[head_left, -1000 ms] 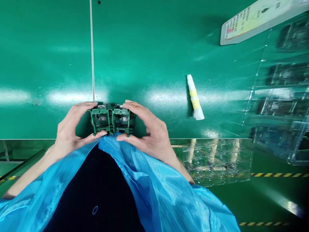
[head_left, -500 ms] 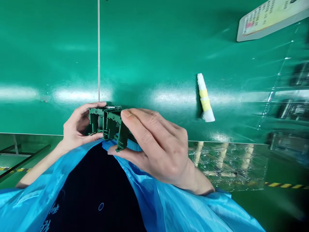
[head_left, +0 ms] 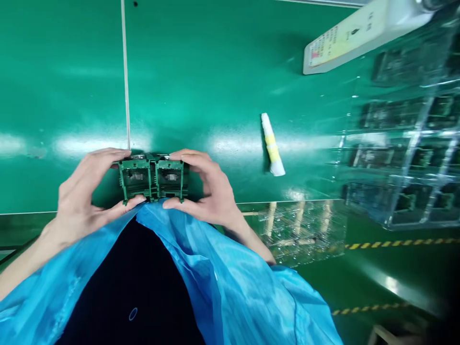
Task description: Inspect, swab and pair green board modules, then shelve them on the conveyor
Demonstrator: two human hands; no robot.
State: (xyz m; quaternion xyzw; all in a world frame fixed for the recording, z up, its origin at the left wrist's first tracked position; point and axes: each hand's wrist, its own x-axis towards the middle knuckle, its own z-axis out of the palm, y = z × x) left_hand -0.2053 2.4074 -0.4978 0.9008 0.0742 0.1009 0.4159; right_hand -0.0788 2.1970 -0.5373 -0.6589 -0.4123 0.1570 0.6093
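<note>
This looks like a factory workshop: a person [head_left: 132, 268] in a blue smock [head_left: 244, 282] handles green-framed units [head_left: 153, 175] at a broad green worktop [head_left: 215, 72], clear compartmented trays [head_left: 413, 143] of similar-looking parts are at the right, and yellow-and-black striped tape [head_left: 402, 243] crosses the green floor [head_left: 359, 280].

So the left hand [head_left: 79, 189] had one boxy green plastic housing [head_left: 135, 179] pinched, and the right hand [head_left: 217, 191] had a matching housing [head_left: 169, 178] right beside it, near the green tabletop [head_left: 215, 72]'s front edge. Off right lay a white-and-yellow roll [head_left: 272, 146], with a labelled white bottle [head_left: 338, 45] farther back. Clear trays [head_left: 413, 143] held dark parts [head_left: 375, 114], maybe similar housings, pretty blurry though.
</note>
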